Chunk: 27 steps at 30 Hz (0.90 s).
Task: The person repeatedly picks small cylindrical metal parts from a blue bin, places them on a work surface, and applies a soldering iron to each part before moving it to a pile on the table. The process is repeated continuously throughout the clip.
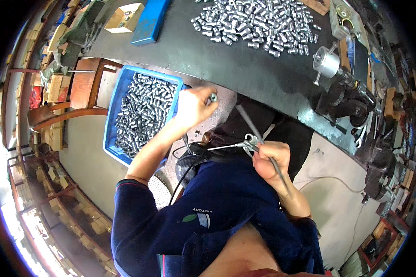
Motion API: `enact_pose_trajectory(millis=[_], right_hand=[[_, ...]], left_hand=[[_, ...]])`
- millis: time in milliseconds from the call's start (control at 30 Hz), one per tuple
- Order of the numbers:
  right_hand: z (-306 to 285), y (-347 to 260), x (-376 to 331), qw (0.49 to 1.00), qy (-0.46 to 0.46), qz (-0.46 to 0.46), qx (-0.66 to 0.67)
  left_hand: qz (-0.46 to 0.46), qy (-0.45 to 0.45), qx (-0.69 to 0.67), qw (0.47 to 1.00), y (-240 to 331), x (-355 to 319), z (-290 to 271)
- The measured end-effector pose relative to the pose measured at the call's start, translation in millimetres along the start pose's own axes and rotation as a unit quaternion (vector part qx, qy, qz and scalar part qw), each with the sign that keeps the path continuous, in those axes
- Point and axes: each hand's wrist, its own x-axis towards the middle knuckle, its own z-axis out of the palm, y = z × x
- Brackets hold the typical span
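Fitting mostly hidden, clamped in left hand; right hand fingers clamped on rod, blow gun part-covered.

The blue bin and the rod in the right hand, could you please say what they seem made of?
Blue bin: likely moulded plastic, suggested by its smooth, evenly coloured walls. Rod: probably metal, its slim, straight shaft dull grey and matte.

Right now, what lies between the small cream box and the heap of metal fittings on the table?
In the head view: a long blue box, then dark tabletop up to the metal fittings.
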Motion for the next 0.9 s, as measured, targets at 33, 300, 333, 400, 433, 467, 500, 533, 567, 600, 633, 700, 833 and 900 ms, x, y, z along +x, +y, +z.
enact_pose_trajectory(millis=[33, 300, 333, 400, 433, 467, 500, 533, 567, 600, 633, 700, 833, 900], right_hand=[[-0.7, 3.3, -6.0, 0.998, 0.01, 0.028, 0.063], [3.7, 24.4, -32.7, 0.987, 0.049, 0.077, 0.13], [3.1, 26.0, -33.3, 0.984, 0.047, 0.074, 0.153], [4.4, 20.0, -30.6, 0.979, 0.045, 0.104, 0.168], [4.7, 16.2, -28.5, 0.976, 0.042, 0.119, 0.176], [4.9, 14.1, -26.5, 0.978, 0.038, 0.122, 0.164], [4.9, 12.5, -25.7, 0.979, 0.034, 0.125, 0.156], [4.8, 10.7, -24.4, 0.98, 0.027, 0.128, 0.148], [4.5, 9.8, -24.6, 0.982, 0.041, 0.131, 0.132], [6.0, 10.4, -26.7, 0.982, 0.059, 0.094, 0.153], [7.6, 9.2, -25.5, 0.977, 0.068, 0.112, 0.171], [8.7, 8.1, -25.7, 0.968, 0.077, 0.129, 0.199], [9.9, 16.7, -27.7, 0.962, 0.048, 0.109, 0.246], [12.5, 17.7, -25.8, 0.963, 0.029, 0.121, 0.241]], left_hand=[[-0.049, -0.002, -0.001, 0.999, -1.6, 10.7, -3.1], [-0.027, 0.011, 0.028, 0.999, 1.3, 104.8, 39.5], [-0.024, 0.006, 0.049, 0.999, 0.6, 110.9, 46.6], [-0.025, 0.002, 0.065, 0.998, -2.8, 121.2, 52.8], [-0.009, 0.008, 0.065, 0.998, -7.6, 124.4, 57.0], [0.0, 0.02, 0.071, 0.997, -12.3, 124.5, 57.6], [0.006, 0.02, 0.063, 0.998, -13.4, 124.9, 54.9], [0.01, 0.022, 0.057, 0.998, -14.8, 124.0, 50.6], [0.013, 0.027, 0.034, 0.999, -15.2, 120.1, 49.5], [0.018, 0.033, 0.012, 0.999, -11.8, 114.7, 36.1], [0.013, 0.035, -0.01, 0.999, -11.2, 105.9, 18.0], [-0.047, 0.038, 0.004, 0.998, -25.8, 75.5, -9.0], [-0.306, 0.048, -0.104, 0.945, -97.2, -9.8, -77.7], [-0.416, 0.201, -0.167, 0.871, -159.8, -75.3, -99.6]])
